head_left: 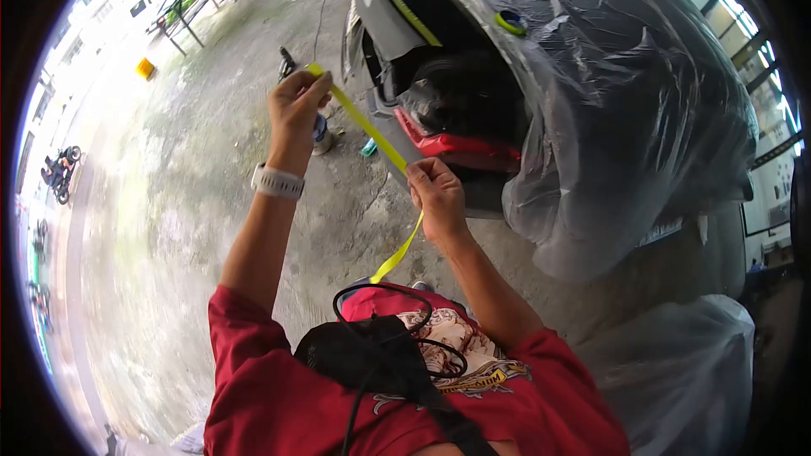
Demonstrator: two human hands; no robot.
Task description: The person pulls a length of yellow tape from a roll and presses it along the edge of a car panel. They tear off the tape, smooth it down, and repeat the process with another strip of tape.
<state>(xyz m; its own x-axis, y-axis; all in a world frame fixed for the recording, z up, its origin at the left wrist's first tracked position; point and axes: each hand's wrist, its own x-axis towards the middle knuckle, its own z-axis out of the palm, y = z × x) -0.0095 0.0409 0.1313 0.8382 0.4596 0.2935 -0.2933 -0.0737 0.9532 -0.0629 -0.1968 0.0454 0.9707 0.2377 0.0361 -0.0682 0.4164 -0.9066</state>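
A strip of yellow-green masking tape (365, 124) is stretched between my two hands. My left hand (297, 105) pinches its far upper end. Lower and to the right, my right hand (438, 196) pinches the strip, and a loose tail dangles from it towards my shirt. The tape runs beside the grey body panel (395, 17) of a car, close to a red tail light (460, 150). A band of similar tape lines the panel's edge. Clear plastic sheeting (617, 76) drapes over the car, with a roll of tape (510, 22) lying on it.
On the concrete floor (194, 203), a can-like container (322, 137) stands behind my left wrist, near a dark tool (287, 59). A yellow object (145, 67) and a metal stand (182, 21) are farther off. More plastic sheeting (676, 371) bunches at lower right. A motorcycle (62, 173) is at far left.
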